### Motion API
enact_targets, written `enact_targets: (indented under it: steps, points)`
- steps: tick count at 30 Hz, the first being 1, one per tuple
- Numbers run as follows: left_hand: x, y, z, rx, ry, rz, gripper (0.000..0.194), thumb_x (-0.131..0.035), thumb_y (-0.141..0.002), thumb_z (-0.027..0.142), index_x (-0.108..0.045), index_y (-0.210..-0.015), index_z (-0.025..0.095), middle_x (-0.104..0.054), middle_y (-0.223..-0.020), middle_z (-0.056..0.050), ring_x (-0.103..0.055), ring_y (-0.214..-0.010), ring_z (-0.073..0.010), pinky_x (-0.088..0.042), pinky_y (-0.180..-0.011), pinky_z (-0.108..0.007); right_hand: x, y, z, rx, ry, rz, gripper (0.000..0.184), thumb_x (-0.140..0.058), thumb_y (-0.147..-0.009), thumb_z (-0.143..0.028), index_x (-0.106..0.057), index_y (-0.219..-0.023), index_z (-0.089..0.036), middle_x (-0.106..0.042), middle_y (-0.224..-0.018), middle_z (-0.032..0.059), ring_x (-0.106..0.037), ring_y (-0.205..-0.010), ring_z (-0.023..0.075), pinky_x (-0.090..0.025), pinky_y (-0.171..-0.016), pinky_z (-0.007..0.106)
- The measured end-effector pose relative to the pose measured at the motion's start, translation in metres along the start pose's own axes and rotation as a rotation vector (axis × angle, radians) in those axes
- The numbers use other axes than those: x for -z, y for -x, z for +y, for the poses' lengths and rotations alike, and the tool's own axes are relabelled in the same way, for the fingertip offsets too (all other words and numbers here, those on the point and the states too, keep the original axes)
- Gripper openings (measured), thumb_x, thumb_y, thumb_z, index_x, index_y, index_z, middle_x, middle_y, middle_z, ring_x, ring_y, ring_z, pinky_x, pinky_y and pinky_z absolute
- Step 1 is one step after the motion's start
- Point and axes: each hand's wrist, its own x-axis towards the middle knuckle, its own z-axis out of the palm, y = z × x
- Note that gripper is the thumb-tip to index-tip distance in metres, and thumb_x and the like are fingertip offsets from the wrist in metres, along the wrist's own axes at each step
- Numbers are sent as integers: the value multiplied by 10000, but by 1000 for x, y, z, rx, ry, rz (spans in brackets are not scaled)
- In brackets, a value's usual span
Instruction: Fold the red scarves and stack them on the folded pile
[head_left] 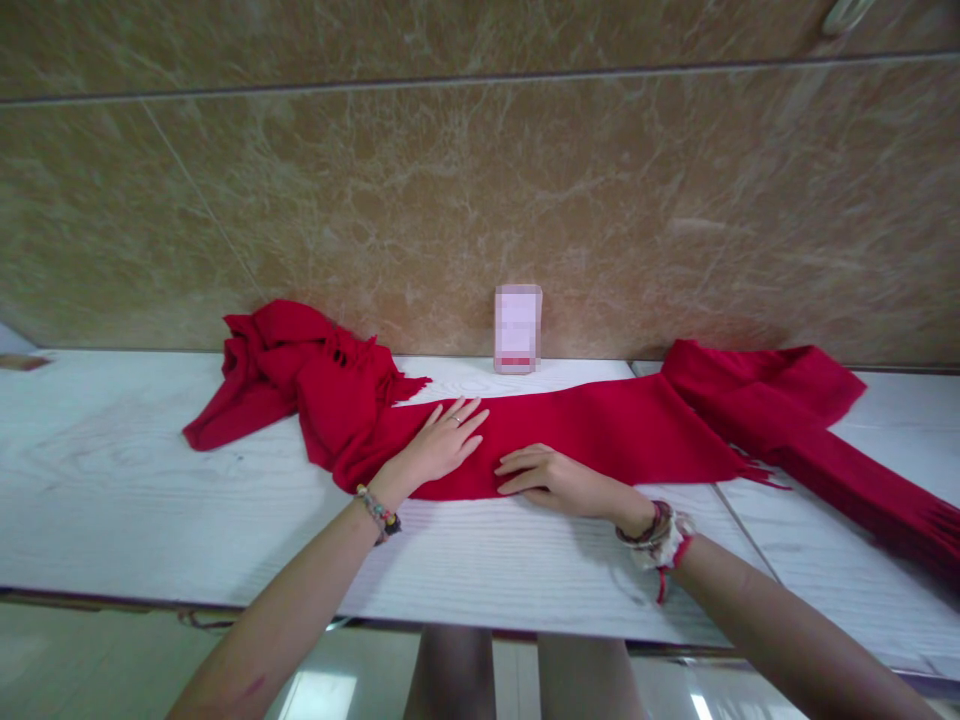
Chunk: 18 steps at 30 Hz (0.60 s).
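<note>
A red fringed scarf (577, 430) lies stretched across the middle of the white table. My left hand (442, 440) rests palm down on its left part, fingers spread, with a ring on one finger. On the scarf's near edge sits my right hand (547, 477), its fingers slightly bent and laid over the cloth, gripping nothing visible. To the left, bunched red cloth (292, 370) with fringes is heaped in folds against the wall. More folded red cloth (780, 410) lies at the right and trails off the frame. Whether all of it is one piece I cannot tell.
A phone (517, 330) with a blurred screen leans upright on the brown marbled wall (465, 200) behind the scarf. The white wood-grain table (150, 520) has a seam at the right. My legs (457, 675) show below its front edge.
</note>
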Motion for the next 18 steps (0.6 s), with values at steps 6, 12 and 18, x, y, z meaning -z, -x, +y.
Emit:
enact_targets:
  steps: [6, 12, 18]
  points:
    - [-3, 0, -3, 151, 57, -174, 528, -273, -910, 413, -210, -1389, 198, -142, -1464, -102, -94, -1329, -302, -170, -1030, -507, 0, 0, 1, 34, -76, -4, 203, -519, -824, -213, -672, -937, -142, -658, -1026, 105, -560, -1025, 175, -404, -942, 331]
    - [0, 2, 4, 68, 36, -132, 527, -285, -900, 325, -193, -1388, 147, -103, -1467, -121, -46, -1341, -258, -133, -1044, -498, -10, 1, 4, -358, 223, 180, 440, -458, -861, -331, -452, -1265, -156, -476, -1297, 136, -362, -1243, 258, -262, -1015, 520]
    - [0, -1, 7, 131, 56, -207, 627, -286, -887, 435, -139, -1398, 102, -69, -1465, -144, -20, -1341, -262, -106, -1054, -480, -13, 5, 2, -449, 352, -113, 589, -370, -862, -496, -319, -1352, -174, -268, -1424, 127, -209, -1307, 308, -178, -1016, 581]
